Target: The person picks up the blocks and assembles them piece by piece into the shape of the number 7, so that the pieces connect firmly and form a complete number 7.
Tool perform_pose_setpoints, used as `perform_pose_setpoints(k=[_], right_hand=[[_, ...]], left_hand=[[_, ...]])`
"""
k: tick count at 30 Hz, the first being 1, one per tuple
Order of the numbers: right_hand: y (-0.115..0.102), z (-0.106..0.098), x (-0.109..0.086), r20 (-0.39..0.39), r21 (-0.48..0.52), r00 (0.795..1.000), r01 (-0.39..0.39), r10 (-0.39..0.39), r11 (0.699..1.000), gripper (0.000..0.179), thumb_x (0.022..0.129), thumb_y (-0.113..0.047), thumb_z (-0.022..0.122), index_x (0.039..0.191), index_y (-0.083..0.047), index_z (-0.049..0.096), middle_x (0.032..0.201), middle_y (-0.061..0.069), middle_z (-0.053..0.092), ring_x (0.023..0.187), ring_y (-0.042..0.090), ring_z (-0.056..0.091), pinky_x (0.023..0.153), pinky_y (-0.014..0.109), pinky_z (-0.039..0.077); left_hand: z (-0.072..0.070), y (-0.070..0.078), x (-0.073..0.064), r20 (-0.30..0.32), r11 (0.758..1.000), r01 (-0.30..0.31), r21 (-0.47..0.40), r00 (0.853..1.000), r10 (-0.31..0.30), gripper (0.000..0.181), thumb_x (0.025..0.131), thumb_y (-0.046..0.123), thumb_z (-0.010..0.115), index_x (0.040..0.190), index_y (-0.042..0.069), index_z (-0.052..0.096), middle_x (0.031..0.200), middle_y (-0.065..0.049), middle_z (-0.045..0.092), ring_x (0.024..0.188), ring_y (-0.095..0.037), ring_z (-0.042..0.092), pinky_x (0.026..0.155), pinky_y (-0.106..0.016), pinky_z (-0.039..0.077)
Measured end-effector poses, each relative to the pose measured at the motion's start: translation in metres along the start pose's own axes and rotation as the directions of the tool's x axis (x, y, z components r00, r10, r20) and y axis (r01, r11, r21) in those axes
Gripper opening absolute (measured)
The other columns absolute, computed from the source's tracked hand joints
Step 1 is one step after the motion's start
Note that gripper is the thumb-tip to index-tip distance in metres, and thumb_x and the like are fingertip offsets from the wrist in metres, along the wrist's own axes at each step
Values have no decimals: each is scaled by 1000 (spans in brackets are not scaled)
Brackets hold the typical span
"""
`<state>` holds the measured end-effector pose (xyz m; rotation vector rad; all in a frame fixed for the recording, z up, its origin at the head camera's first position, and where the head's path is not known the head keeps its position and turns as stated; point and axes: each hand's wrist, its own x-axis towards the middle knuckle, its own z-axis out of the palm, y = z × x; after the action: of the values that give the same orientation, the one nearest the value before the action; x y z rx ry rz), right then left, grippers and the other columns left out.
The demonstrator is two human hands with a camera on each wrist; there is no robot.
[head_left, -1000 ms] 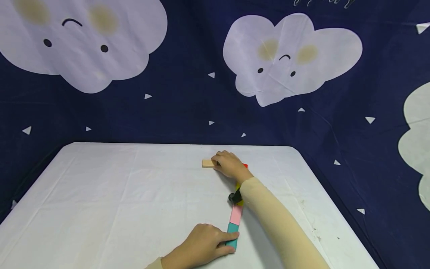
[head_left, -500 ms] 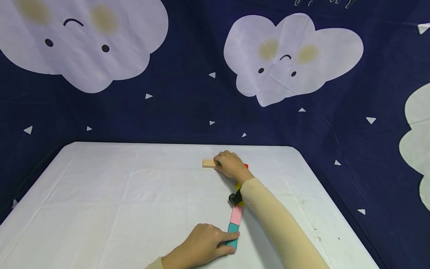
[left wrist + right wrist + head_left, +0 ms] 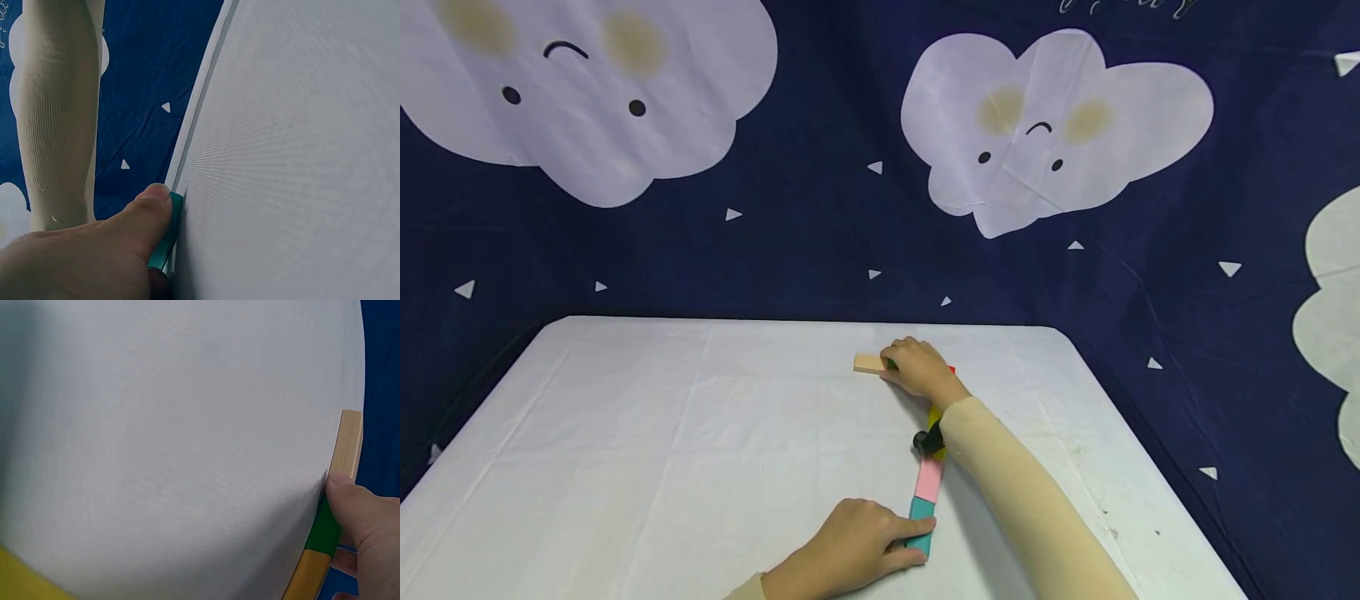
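Observation:
A row of coloured blocks runs along the table's right part and turns left at the far end. At the near end my left hand (image 3: 850,542) pinches the teal block (image 3: 922,510); the thumb lies along it in the left wrist view. Beyond come a pink block (image 3: 928,479) and a yellow block (image 3: 935,416), partly under my right sleeve. At the far end my right hand (image 3: 917,367) grips the green block (image 3: 324,525), its thumb tip at the joint with a pale wooden block (image 3: 347,445). An orange-yellow block (image 3: 307,575) adjoins the green one. A red block (image 3: 952,369) is mostly hidden.
The white table (image 3: 625,458) has a raised rounded far edge close behind the far blocks. A dark blue cloud-print cloth (image 3: 820,250) hangs behind it. A black wrist camera (image 3: 923,442) sticks out over the yellow block. My right forearm crosses above the row's right side.
Both hands keep their places and grips. The pale wooden block's left end has shifted very slightly toward the far edge, and the whole view has drifted a little.

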<state>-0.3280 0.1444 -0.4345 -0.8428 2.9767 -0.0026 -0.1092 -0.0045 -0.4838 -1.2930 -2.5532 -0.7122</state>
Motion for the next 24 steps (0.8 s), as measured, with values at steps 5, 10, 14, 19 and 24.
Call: perform_pose_setpoints(k=[5,10,14,19,24], right_hand=[[-1,1,0,-8,-3,1000,9,-9,1000,15,95,-35,66,93,-20,63,96,-3,61,96,19,53,83,37,44],[0,1,0,-14,-3,1000,9,-9,1000,14,94,-34,68,94,-20,64,96,-4,63,94,18,52,83,36,44],[1,1,0,-20,-10,1000,12,-12,1000,14,94,-34,68,98,-20,66,101,-4,65,98,19,54,85,37,45],[2,1,0,-30,-17,999,18,-19,1000,16,93,-33,69,103,-21,69,105,-4,67,101,20,55,87,38,46],[1,0,0,-22,-21,1000,20,-20,1000,16,93,-33,68,104,-21,69,105,-4,67,100,20,55,88,38,46]], left_hand=[[0,0,0,6,1000,7,3,1000,-7,38,93,51,61,124,32,70,58,21,59,52,15,31,62,-11,45],[0,0,0,17,1000,8,1,1000,-8,38,94,52,60,125,32,70,55,22,54,50,14,28,60,-10,42],[0,0,1,16,1000,9,3,1000,-9,38,93,52,60,124,32,70,54,22,53,49,13,26,60,-9,42],[-1,0,1,28,1000,22,-11,999,-22,38,94,52,60,125,32,69,54,22,54,50,13,28,61,-11,43],[0,0,0,23,1000,21,-13,1000,-20,38,94,52,60,125,32,69,55,22,54,51,13,28,61,-11,42]])
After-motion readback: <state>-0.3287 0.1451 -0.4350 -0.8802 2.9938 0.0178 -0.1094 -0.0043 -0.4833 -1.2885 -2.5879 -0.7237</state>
